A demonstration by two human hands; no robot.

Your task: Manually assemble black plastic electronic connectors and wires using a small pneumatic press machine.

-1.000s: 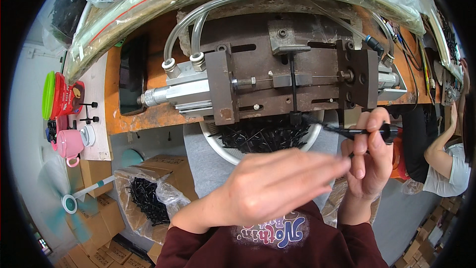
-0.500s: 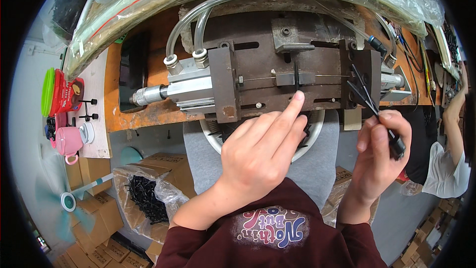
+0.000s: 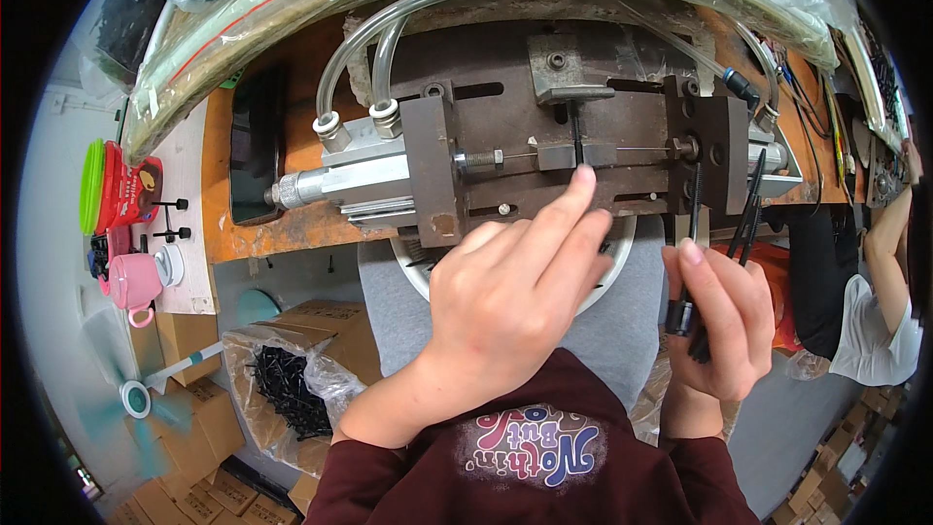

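Observation:
My left hand (image 3: 520, 287) reaches over the front edge of the machine, index finger stretched out and the other fingers loosely bent. That fingertip is at the near end of a thin black plastic rod (image 3: 577, 126), which stands between two small grey metal blocks (image 3: 556, 157) in the middle of the jig (image 3: 622, 117). Whether it presses on the rod, I cannot tell. Several similar black rods (image 3: 694, 204) with thicker ends are pinched in my right hand (image 3: 724, 316), in front of the jig's right side. Thin metal pins run to the blocks from either side.
Air cylinders (image 3: 364, 180) with clear hoses flank the jig. A dark phone-like slab (image 3: 255, 156) lies on the wooden bench at left. A white tub (image 3: 627, 243) sits on my lap below. A bag of black parts (image 3: 292, 389) stands in a carton. Another person's arm (image 3: 886, 224) shows at right.
Both cylinder shafts have moved inward, baring a spring on the left one. The black rod in the jig has shifted away from me. My right hand has moved left and lower, its rods fanned apart.

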